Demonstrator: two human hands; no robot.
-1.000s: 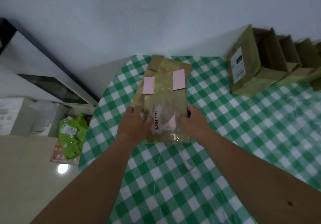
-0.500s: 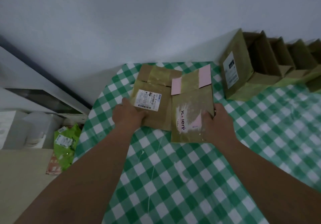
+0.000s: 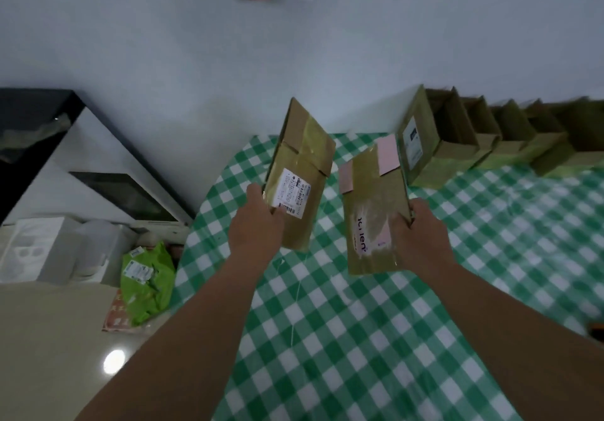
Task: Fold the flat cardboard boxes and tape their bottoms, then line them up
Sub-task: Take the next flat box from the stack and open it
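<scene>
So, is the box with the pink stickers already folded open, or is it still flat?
Still flat. The box with the pink stickers shows as one thin sheet with no open cavity, gripped at its edge by the right hand.

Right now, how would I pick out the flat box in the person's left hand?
Start at the green checked table. Two flattened boxes are held above it; the left hand grips the flat box nearer the table's left edge. It carries a white barcode label; its neighbour has pink patches.

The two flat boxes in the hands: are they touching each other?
Apart. The head view shows checked tablecloth between the labelled box in the left hand and the pink-taped box in the right hand.
</scene>
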